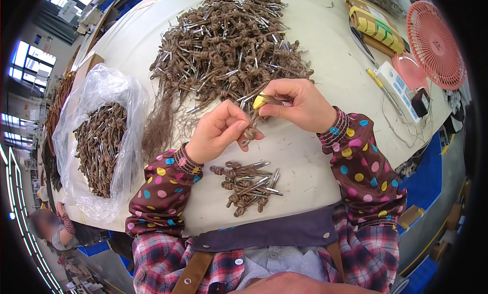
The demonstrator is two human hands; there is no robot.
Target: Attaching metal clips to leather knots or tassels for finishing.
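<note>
My left hand point(217, 132) pinches a knotted brown cord point(249, 134), whose knot hangs below the fingertips. Close beside it, my right hand point(301, 107) is closed on a small metal tool with a yellow part point(261, 99), which looks like thread snips. The tool meets the upper part of the cord; my fingers hide most of it. On the table nearer to me lies a small heap of knotted cords with metal tips point(244, 186). Beyond my hands rises a large pile of similar cords point(223, 47), with loose brown fibres at its left edge.
A clear plastic bag point(133, 98) filled with knotted cords point(101, 146) stands at the left of the pale table point(310, 177). At the right are a pink fan point(436, 44), a white power strip point(395, 88) and a wrapped brown bundle point(373, 27). Another person point(61, 230) sits far left.
</note>
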